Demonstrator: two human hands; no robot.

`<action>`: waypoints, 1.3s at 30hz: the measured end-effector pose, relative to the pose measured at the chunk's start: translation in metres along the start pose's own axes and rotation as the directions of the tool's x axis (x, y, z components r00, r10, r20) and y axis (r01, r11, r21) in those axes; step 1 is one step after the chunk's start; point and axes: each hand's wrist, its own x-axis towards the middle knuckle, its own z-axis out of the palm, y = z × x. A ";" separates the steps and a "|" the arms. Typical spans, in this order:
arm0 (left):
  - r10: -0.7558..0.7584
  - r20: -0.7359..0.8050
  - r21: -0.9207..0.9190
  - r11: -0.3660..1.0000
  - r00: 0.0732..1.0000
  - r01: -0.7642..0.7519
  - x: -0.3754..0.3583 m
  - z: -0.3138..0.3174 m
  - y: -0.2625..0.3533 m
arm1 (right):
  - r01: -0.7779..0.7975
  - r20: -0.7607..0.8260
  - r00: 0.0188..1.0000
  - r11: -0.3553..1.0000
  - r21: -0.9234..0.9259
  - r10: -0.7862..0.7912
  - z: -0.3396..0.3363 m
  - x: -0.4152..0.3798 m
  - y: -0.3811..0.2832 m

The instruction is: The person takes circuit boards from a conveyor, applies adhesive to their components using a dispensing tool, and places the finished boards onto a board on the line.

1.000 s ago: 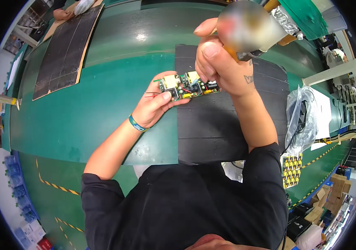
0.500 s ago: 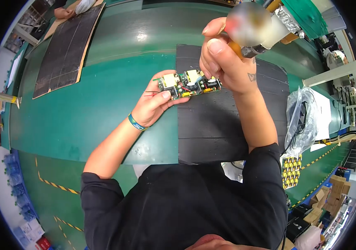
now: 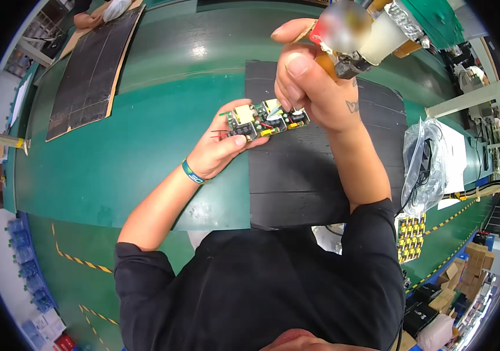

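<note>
- Room: green floor w/ tape lines; 1 green tbl, glossy.
- 2 blk mats: near mat, far mat.
- R hand: fingers curled round 1 tool, upper pt blurred, grip partly hidden.
- L hand: thumb + fingers closed on 1 circuit bd, held above tbl/mat edge.
- Yel blks on bd: 2 visible, 1 partly hidden.

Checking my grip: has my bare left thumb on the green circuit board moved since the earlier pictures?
Yes, slightly: your left thumb has shifted rightward in view, closer to the left edge of the black rectangular tabletop mat.
</note>
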 end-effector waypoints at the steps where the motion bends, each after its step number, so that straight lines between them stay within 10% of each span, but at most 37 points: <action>1: -0.004 0.010 0.005 1.000 1.000 0.004 0.001 0.001 -0.002 | -0.001 0.002 1.000 1.000 0.002 0.001 0.002 -0.001 0.000; 39: -0.004 0.075 0.047 0.999 0.997 0.000 0.001 0.002 -0.006 | 0.009 0.061 0.998 1.000 0.023 -0.010 0.014 -0.005 0.003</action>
